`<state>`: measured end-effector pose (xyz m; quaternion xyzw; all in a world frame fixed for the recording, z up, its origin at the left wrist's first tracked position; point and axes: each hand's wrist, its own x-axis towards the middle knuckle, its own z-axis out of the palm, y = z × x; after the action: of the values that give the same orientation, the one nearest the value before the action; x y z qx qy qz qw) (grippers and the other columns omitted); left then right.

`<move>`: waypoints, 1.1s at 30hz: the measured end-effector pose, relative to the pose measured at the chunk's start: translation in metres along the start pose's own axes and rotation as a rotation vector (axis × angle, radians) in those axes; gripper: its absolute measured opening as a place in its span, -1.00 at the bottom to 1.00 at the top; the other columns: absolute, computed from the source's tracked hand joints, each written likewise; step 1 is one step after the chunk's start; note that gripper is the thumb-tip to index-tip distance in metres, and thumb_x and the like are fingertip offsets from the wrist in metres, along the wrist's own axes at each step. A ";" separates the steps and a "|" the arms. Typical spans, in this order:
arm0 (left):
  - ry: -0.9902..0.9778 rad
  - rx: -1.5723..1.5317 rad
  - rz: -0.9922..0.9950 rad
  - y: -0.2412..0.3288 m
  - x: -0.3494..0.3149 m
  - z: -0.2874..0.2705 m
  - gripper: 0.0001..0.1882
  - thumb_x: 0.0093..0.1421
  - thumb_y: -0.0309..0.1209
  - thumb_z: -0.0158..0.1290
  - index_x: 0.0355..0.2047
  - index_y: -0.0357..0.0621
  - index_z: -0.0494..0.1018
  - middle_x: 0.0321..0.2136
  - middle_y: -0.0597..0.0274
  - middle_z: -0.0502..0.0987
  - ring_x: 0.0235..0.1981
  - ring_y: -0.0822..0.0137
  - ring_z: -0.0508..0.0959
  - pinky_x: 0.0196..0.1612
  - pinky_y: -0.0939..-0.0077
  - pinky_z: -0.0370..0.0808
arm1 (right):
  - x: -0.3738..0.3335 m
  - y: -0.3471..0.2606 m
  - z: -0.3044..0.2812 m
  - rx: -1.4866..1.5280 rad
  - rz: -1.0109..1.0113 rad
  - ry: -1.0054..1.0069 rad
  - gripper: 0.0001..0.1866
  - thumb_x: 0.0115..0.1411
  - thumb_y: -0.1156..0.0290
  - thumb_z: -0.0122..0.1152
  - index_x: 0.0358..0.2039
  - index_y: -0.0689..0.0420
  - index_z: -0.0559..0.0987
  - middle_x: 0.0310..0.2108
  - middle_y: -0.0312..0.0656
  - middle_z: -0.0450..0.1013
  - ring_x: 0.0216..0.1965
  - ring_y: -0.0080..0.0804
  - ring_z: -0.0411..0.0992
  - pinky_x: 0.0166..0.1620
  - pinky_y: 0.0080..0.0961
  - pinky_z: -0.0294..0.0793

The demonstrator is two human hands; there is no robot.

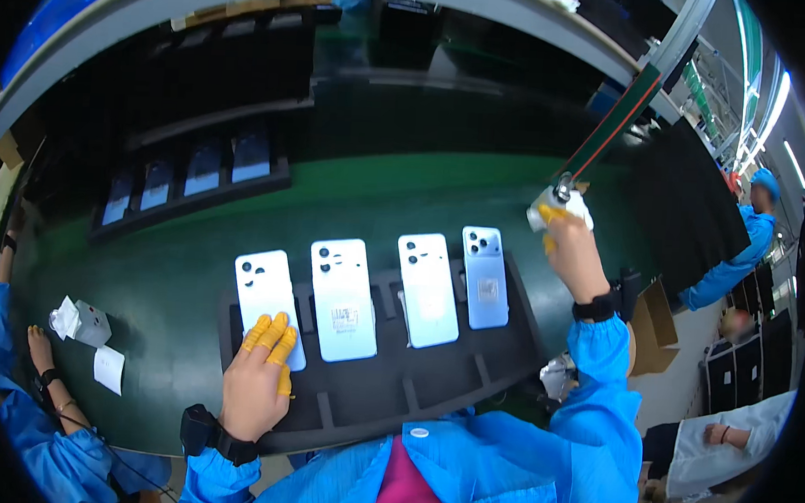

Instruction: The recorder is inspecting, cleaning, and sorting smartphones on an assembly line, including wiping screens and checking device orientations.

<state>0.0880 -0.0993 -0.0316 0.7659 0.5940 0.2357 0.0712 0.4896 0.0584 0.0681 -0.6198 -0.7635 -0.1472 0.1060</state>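
Observation:
My left hand (257,385), with yellow finger cots, lies with stretched fingers on the lower part of the leftmost white phone (266,285). Two more white phones (343,298) (428,289) and one light-blue phone (485,288) lie beside it, backs up, on a black compartment tray (368,391). White labels show on some of their backs. Beyond the tray's right end, my right hand (573,251), also in yellow cots, has its fingers bent against a crumpled white wipe-like thing (576,206) below a metal fitting. The fingertips are partly hidden.
Another dark tray (195,206) with several phones stands at the far left. A co-worker's hand (40,349) is near a white box (94,325) and a paper slip (110,369). A green post (614,117) rises beyond my right hand; a cardboard box (655,328) is at the right.

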 end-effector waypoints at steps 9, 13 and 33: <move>-0.003 0.071 0.002 0.003 -0.003 -0.002 -0.52 -0.01 -0.62 0.03 0.00 -0.18 0.50 0.10 0.11 0.44 0.15 0.03 0.39 0.16 0.25 0.39 | 0.112 0.027 -0.099 0.359 -0.347 0.624 -0.77 -0.07 0.70 0.15 -0.32 0.26 0.50 -0.20 0.03 0.48 -0.14 0.00 0.45 -0.06 -0.35 0.45; 0.022 0.077 0.000 0.002 -0.002 -0.002 -0.51 -0.03 -0.61 0.04 -0.01 -0.17 0.50 0.09 0.12 0.44 0.14 0.04 0.40 0.15 0.25 0.39 | 0.206 0.033 -0.147 0.138 -0.458 0.786 -0.68 0.01 0.65 0.02 -0.18 0.25 0.57 -0.23 0.01 0.52 -0.20 -0.10 0.49 -0.10 -0.38 0.49; -0.088 -0.044 0.086 0.031 0.073 -0.064 -0.59 0.02 -0.64 0.03 -0.06 -0.24 0.50 -0.04 -0.07 0.50 -0.02 -0.12 0.49 0.09 0.18 0.41 | 0.025 0.060 0.031 2.333 0.396 -0.461 -0.64 0.31 0.38 -0.05 0.05 0.29 0.39 0.00 0.11 0.42 -0.01 0.06 0.46 0.00 -0.04 0.53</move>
<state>0.1000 -0.0505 0.0567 0.7984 0.5517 0.2177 0.1039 0.5438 0.1034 0.0534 -0.2689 -0.3295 0.7646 0.4842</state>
